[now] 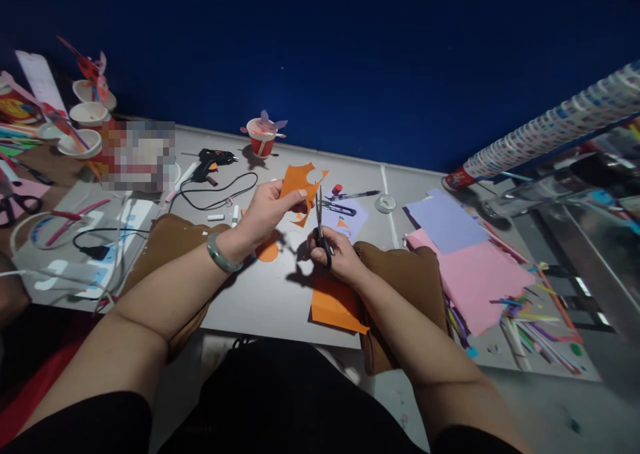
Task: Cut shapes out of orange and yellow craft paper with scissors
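Pinched in my left hand is a piece of orange paper with rounded cut-outs along its right edge. My right hand grips black-handled scissors, blades pointing up beside the paper's right edge; whether they touch it I cannot tell. Under my hands, an orange paper disc lies on the table. A larger orange sheet rests by the table's front edge, below my right hand. Beyond the scissors lie a box cutter, a pen and a lilac sheet with orange scraps.
A black glue gun with its cord lies back left, near a decorated red cup. Brown cushions sit under both forearms. At right are tape, pink paper and a long cup stack. A person's hand shows far left.
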A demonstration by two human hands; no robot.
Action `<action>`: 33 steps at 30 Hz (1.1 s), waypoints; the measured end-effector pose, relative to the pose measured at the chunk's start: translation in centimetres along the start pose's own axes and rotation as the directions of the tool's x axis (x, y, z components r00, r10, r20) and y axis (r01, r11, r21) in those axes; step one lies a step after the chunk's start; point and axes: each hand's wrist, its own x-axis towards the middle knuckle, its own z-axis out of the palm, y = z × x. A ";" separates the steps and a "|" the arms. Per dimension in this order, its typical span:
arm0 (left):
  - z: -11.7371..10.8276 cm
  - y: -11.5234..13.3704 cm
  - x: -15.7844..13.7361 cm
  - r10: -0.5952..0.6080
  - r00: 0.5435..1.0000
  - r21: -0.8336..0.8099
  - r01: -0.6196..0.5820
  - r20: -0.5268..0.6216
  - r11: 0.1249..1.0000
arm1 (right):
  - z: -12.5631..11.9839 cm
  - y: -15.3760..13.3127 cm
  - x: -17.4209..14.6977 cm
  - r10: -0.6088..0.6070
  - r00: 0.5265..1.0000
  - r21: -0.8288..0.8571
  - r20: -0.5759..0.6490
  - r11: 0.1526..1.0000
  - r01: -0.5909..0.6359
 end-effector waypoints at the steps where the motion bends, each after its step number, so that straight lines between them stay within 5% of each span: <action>1: 0.1 0.1 -0.1 -0.007 1.000 0.000 0.007 0.005 1.000 | 0.0 0.1 0.0 0.003 1.000 -0.001 0.001 1.000 -0.003; 33: 0.9 0.0 -1.0 -0.075 0.994 0.066 0.071 0.073 0.995 | 0.0 -0.2 0.1 -0.047 0.999 0.030 -0.018 0.998 0.047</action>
